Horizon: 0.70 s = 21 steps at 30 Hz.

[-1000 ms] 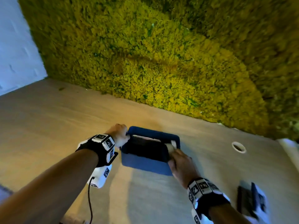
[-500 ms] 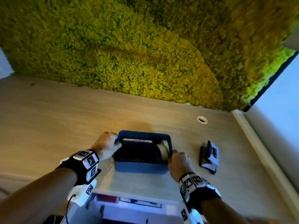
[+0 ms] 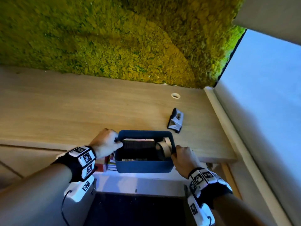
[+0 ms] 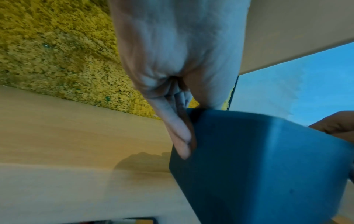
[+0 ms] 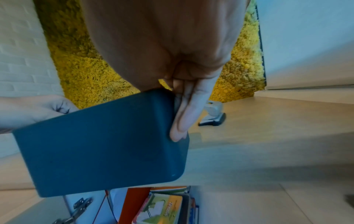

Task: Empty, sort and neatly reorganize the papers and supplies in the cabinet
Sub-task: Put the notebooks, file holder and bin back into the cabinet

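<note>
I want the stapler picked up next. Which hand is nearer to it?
The right hand. It grips the right end of the blue bin, with the stapler just beyond it on the countertop. The left hand grips the bin's far left end.

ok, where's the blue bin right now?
Head view, lower centre: the blue bin is gripped at its ends by the left hand and right hand, at the wooden countertop's front edge, above the open cabinet.
</note>
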{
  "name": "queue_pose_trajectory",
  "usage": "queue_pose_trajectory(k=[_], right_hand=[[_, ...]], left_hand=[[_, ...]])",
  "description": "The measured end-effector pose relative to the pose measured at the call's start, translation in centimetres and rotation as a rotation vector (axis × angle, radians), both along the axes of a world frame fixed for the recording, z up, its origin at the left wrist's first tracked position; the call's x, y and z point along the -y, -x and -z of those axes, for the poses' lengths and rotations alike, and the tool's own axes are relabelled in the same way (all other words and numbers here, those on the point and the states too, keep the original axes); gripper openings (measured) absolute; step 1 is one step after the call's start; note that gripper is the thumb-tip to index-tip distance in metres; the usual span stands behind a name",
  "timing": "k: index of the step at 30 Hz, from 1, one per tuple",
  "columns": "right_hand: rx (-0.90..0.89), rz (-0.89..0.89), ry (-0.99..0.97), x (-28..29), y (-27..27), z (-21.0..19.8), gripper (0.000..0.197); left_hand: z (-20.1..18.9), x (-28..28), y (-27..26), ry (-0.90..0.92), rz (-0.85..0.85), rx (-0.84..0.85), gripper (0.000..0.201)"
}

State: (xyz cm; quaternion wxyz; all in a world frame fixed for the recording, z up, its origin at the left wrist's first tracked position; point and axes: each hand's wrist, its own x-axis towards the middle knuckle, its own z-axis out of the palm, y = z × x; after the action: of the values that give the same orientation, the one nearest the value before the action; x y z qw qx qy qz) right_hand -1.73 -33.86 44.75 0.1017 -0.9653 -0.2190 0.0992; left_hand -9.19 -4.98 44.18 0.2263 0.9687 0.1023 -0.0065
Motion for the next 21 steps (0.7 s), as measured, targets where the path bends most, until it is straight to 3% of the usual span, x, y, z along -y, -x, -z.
queue_pose_trajectory(k=[4,9,16,21], right_hand=[[-0.054,-0.002,0.038,5.8,2.2,1.3,0.022],[-0.173,0.044,0.056,10.1,3.7,4.6,0.024],[-0.247,0.129,0.083,10.9,2.1,10.1,0.024],[-0.223,0.209,0.111,9.4,-1.7,16.6,0.027]], left_hand=[[0.7,5.3,2.7,-0.009,0.086,-0.035,0.045],[4.8,8.9,2.9,-0.009,0.123,-0.142,0.046],[11.1,10.6,0.4,0.041,0.150,-0.236,0.037],[17.5,9.9,-3.7,0.101,0.076,-0.279,0.039]])
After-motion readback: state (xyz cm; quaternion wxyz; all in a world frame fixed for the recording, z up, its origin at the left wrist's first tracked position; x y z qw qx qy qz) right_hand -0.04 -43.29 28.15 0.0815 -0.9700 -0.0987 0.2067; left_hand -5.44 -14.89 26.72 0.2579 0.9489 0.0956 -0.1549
